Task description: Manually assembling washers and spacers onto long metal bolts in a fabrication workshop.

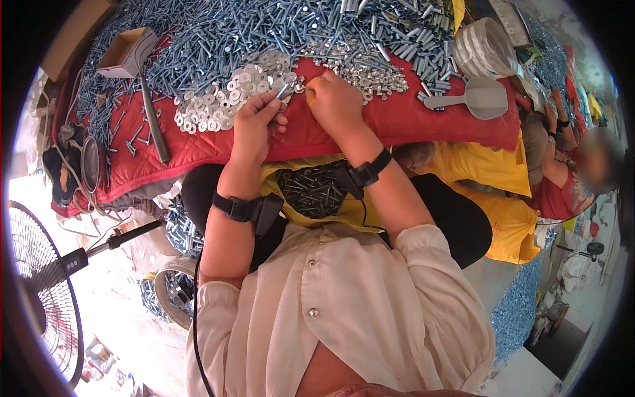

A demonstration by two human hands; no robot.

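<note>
My left hand (254, 126) pinches a thin, bluish metal bolt (283, 90) between thumb and fingertips, pointing up. Beside it, my right hand (336, 106) has its fingers curled together close to the bolt's side; whatever lies between those fingertips is hidden. Something orange shows at the right fingertips. Both hands are above a red quilted cloth (423, 126). Flat round washers (215, 99) are heaped at the left hand, and small shiny nuts (380, 78) lie just beyond the right. A large heap of loose bolts (218, 33) covers the far side, with metal sleeves (423, 49) at its right.
A grey scoop (486, 99) and white tubs (485, 49) stand right. A small carton (126, 53) and long metal handle (153, 126) lie left. Below the edge, a yellow bag (364, 213) holds dark bolts (311, 192). A fan (46, 298) stands left; another person (562, 178) sits right.
</note>
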